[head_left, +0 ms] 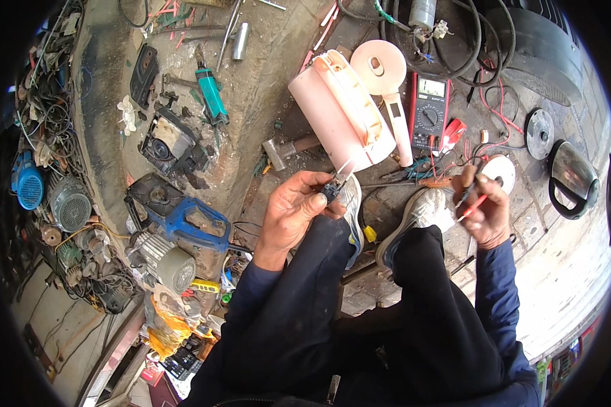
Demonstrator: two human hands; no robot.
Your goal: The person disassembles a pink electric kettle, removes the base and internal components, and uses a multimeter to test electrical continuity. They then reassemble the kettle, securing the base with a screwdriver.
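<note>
Grey ribbed casing [543, 64]: well right of the pink housing [319, 115], landmark. Red-rimmed multimeter [429, 102]: right of housing, past the pink disc [392, 61]. Left hand [293, 210]: just nearer the wearer than housing; fingers pinching the small black part. Right hand [485, 210]: right of housing, nearer the wearer; fingers curled around the red probe [473, 207]; whether also around a second probe, cannot tell. Black part [331, 190]: at the left fingertips, just below housing's near end.

Risk (judged): probe tip could slip and give a false reading, cause being a tiny part held unsupported; leads might snag among tangled wires.

Count: casing 1, housing 1, disc 1, multimeter 1, hands 2, red probe in hand 1, pinched part 1.
</note>
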